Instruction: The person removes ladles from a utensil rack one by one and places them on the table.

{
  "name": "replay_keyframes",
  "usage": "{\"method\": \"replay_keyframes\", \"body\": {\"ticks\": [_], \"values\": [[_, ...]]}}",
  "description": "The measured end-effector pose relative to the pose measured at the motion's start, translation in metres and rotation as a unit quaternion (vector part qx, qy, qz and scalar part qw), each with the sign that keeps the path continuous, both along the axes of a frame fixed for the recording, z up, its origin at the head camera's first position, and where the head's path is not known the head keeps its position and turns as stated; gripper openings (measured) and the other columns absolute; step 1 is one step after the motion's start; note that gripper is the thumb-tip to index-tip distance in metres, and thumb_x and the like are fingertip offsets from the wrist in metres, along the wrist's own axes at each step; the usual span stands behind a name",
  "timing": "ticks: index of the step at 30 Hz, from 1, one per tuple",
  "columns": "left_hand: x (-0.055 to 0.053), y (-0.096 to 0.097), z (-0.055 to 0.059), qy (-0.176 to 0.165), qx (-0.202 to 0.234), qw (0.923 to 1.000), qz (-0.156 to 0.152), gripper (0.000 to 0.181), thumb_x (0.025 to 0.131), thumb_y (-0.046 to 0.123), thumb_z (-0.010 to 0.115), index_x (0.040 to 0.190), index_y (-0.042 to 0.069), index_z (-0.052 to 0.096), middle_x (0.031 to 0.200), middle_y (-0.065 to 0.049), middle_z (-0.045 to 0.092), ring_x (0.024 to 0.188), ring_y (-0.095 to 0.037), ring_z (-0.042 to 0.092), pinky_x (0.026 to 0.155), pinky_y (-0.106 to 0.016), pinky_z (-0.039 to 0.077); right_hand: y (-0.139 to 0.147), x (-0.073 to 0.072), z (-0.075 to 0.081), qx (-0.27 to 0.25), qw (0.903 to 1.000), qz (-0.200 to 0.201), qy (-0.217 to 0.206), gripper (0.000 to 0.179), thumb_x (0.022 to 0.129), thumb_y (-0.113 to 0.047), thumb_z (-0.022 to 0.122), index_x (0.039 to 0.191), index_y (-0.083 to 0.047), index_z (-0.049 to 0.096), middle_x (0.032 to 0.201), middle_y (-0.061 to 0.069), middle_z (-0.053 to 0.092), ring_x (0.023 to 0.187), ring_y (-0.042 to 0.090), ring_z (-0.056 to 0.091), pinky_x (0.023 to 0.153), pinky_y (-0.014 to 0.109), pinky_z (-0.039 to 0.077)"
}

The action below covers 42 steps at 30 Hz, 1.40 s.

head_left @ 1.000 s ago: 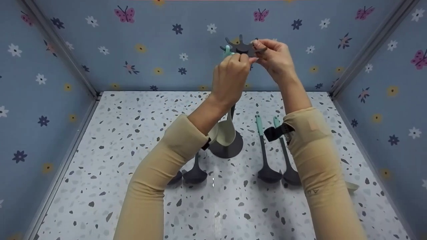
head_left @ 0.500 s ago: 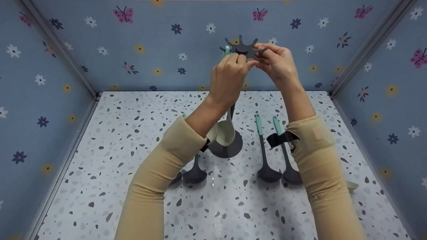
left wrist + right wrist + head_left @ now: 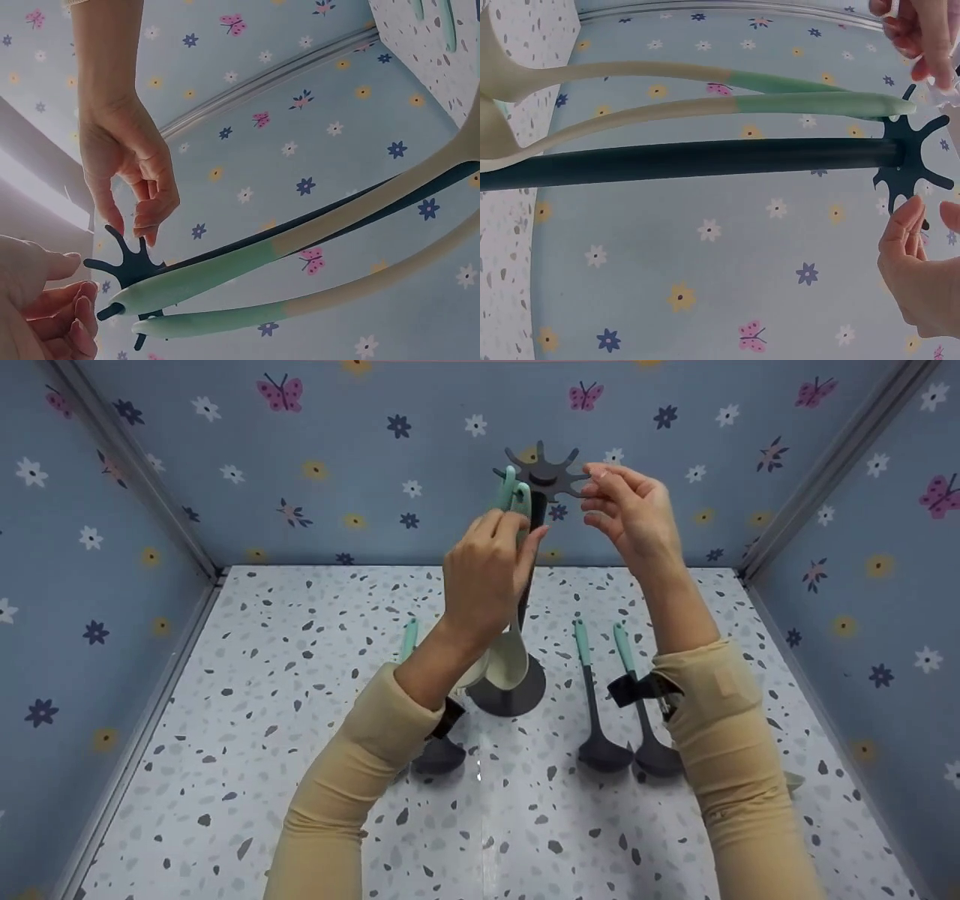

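A dark utensil stand has a round base (image 3: 529, 690), a tall post (image 3: 705, 161) and a top of curved prongs (image 3: 551, 472). Two cream ladles with mint handles hang from it; one handle (image 3: 217, 274) is looped over a prong and the other handle (image 3: 225, 316) hangs beside it. My left hand (image 3: 487, 570) is beside these handles, its fingers loosely bent; the left wrist view shows them apart from the handles. At the right side of the top, my right hand (image 3: 637, 514) pinches a prong end between thumb and fingertips.
Two dark ladles (image 3: 602, 750) with mint handles lie right of the base, one partly under my right sleeve. Left of it, another dark ladle (image 3: 439, 757) lies partly behind my left arm. A cream bowl edge (image 3: 793, 781) shows beside my right sleeve. Patterned walls (image 3: 360, 450) surround the table.
My left hand has moved down and left from the stand's top, uncovering the second mint handle. My right hand has shifted slightly outward to a prong's end.
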<state>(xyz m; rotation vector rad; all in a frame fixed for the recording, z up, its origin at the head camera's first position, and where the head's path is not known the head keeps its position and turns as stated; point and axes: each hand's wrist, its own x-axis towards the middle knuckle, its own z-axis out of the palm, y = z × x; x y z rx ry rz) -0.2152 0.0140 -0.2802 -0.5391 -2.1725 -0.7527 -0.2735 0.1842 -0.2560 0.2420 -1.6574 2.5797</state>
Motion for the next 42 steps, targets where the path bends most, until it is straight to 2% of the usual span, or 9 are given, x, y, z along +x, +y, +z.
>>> {"method": "replay_keyframes", "body": {"ticks": [5, 9, 13, 23, 27, 33, 42], "values": [[0.004, -0.009, -0.027, 0.007, 0.031, 0.9994, 0.008, 0.023, 0.089, 0.023, 0.054, 0.091, 0.001, 0.063, 0.083, -0.008, 0.056, 0.073, -0.019, 0.054, 0.059, -0.028, 0.048, -0.009, 0.001, 0.001, 0.056, 0.9978, -0.014, -0.033, 0.021, 0.082, -0.015, 0.064, 0.089, 0.005, 0.061, 0.072, 0.012, 0.056, 0.058, 0.018, 0.053, 0.053, 0.023, 0.05], [0.003, -0.013, -0.052, -0.004, 0.052, 0.9983, 0.023, 0.021, 0.087, 0.019, 0.058, 0.094, 0.0, 0.061, 0.086, -0.009, 0.054, 0.077, -0.02, 0.052, 0.062, -0.028, 0.047, -0.015, 0.0, 0.007, 0.07, 0.9954, -0.007, -0.066, 0.024, 0.083, -0.018, 0.063, 0.085, 0.006, 0.06, 0.068, 0.013, 0.055, 0.054, 0.018, 0.051, 0.051, 0.023, 0.049], [0.001, -0.017, -0.073, -0.032, 0.075, 0.9962, 0.031, 0.022, 0.086, 0.018, 0.059, 0.1, 0.0, 0.059, 0.093, -0.009, 0.053, 0.085, -0.02, 0.052, 0.069, -0.029, 0.048, -0.018, -0.002, 0.012, 0.071, 0.9934, -0.002, -0.089, 0.024, 0.084, -0.018, 0.062, 0.085, 0.006, 0.06, 0.066, 0.013, 0.053, 0.051, 0.018, 0.049, 0.048, 0.022, 0.048], [-0.007, -0.015, -0.116, -0.106, 0.137, 0.9845, 0.027, 0.033, 0.085, 0.016, 0.061, 0.112, -0.001, 0.052, 0.104, -0.011, 0.052, 0.097, -0.022, 0.052, 0.076, -0.029, 0.048, -0.021, -0.011, 0.011, 0.072, 0.9926, 0.006, -0.097, 0.022, 0.083, -0.015, 0.063, 0.085, 0.007, 0.06, 0.063, 0.013, 0.053, 0.049, 0.017, 0.048, 0.046, 0.021, 0.045], [-0.011, -0.016, -0.13, -0.126, 0.161, 0.9788, 0.011, 0.036, 0.086, 0.017, 0.059, 0.115, -0.003, 0.05, 0.106, -0.013, 0.051, 0.099, -0.024, 0.051, 0.08, -0.031, 0.045, -0.021, -0.012, 0.011, 0.069, 0.9935, 0.007, -0.089, 0.019, 0.083, -0.011, 0.062, 0.085, 0.007, 0.06, 0.064, 0.013, 0.052, 0.049, 0.017, 0.047, 0.045, 0.02, 0.044], [-0.017, -0.017, -0.145, -0.146, 0.201, 0.9684, -0.022, 0.036, 0.087, 0.016, 0.058, 0.116, -0.004, 0.049, 0.105, -0.016, 0.052, 0.097, -0.026, 0.051, 0.08, -0.034, 0.044, -0.021, -0.012, 0.011, 0.049, 0.9948, 0.016, -0.088, 0.015, 0.085, -0.007, 0.059, 0.086, 0.008, 0.06, 0.062, 0.012, 0.052, 0.048, 0.016, 0.046, 0.045, 0.02, 0.043], [-0.027, -0.013, -0.165, -0.115, 0.269, 0.9529, -0.081, 0.03, 0.085, 0.005, 0.059, 0.111, -0.008, 0.052, 0.098, -0.016, 0.057, 0.094, -0.024, 0.054, 0.077, -0.037, 0.048, -0.02, -0.012, 0.007, 0.005, 0.9963, 0.018, -0.084, 0.015, 0.086, -0.004, 0.057, 0.09, 0.01, 0.058, 0.063, 0.013, 0.053, 0.047, 0.016, 0.046, 0.044, 0.02, 0.043]]}}
